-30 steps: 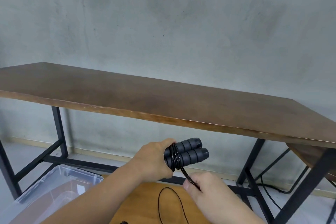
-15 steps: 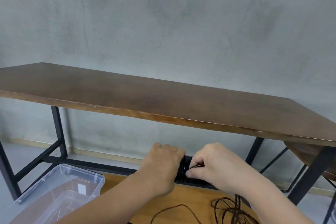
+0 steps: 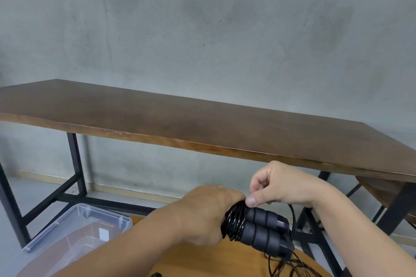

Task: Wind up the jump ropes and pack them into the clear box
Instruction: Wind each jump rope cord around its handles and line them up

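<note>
A person's left hand [image 3: 202,216] grips the two black foam jump-rope handles [image 3: 262,228], held side by side just above a round light-wood tabletop [image 3: 202,261] at the near edge of the scene. The right hand [image 3: 281,184], which half a second ago lay low against the bundle, has risen above it, thumb and forefinger pinching the thin black rope cord [image 3: 292,216] where it meets the glossy coils [image 3: 235,224] wrapped round the handles. More turns now sit on the bundle than a second ago, suggesting the winding is well advanced. A tangle of loose cord [image 3: 295,265] remains on the tabletop to the right, so some rope is likely yet to be wound. The clear plastic box [image 3: 78,225] waits open at lower left, well apart from the hands. A long dark-brown wooden table [image 3: 202,126] stands beyond.
</note>
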